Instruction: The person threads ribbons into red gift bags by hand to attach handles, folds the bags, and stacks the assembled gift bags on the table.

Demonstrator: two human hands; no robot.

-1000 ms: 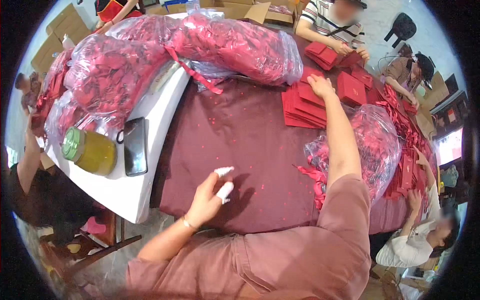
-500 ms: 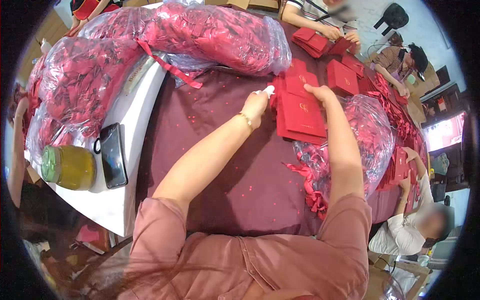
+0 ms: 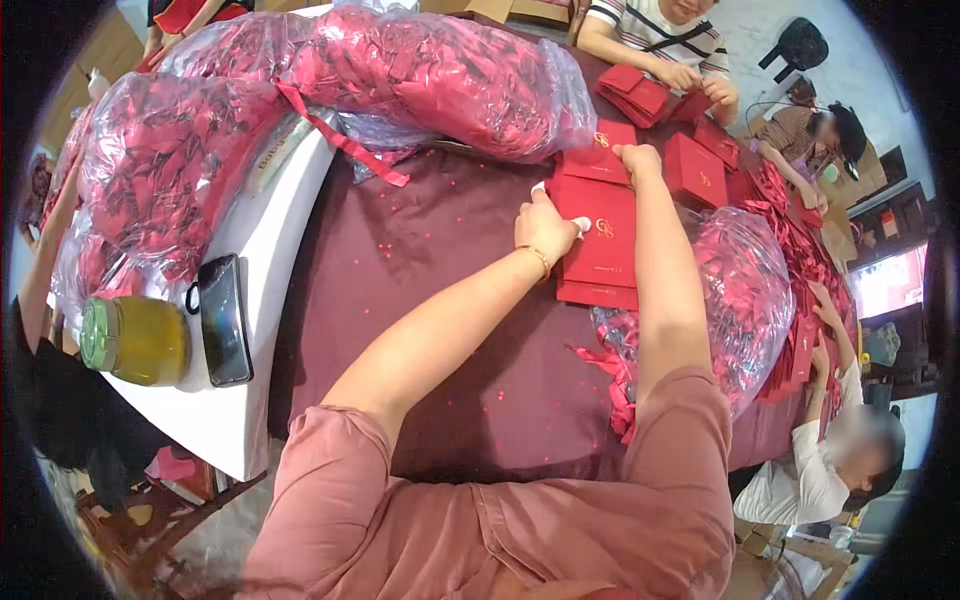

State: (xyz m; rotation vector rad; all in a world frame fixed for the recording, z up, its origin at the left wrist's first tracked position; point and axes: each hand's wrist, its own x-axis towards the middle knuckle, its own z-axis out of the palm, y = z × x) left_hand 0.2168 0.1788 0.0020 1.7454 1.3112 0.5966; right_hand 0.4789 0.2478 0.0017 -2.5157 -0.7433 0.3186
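Note:
A stack of flat red envelopes (image 3: pixel 598 264) with gold print lies on the dark red tablecloth in front of me. My left hand (image 3: pixel 548 230), white covers on thumb and a fingertip, is closed on the left edge of the stack, thumb over the top. Further up, my right hand (image 3: pixel 640 165) grips the right edge of an upper red envelope (image 3: pixel 598 155), which overlaps the rest of the stack; its fingers are partly hidden. Beside my right forearm sits a clear plastic bag of red ribbons (image 3: pixel 742 265).
Large plastic bags of red ribbon pieces (image 3: pixel 430 75) line the far left. A phone (image 3: pixel 226 320) and a jar of yellow liquid (image 3: pixel 137 338) stand on a white surface (image 3: pixel 275 250). Another red stack (image 3: pixel 692 170) lies to the right. Several co-workers handle red pieces around the table.
My left hand has moved right and down, its thumb now on top of the stack. My right hand has shifted slightly up and right. The view has turned a little.

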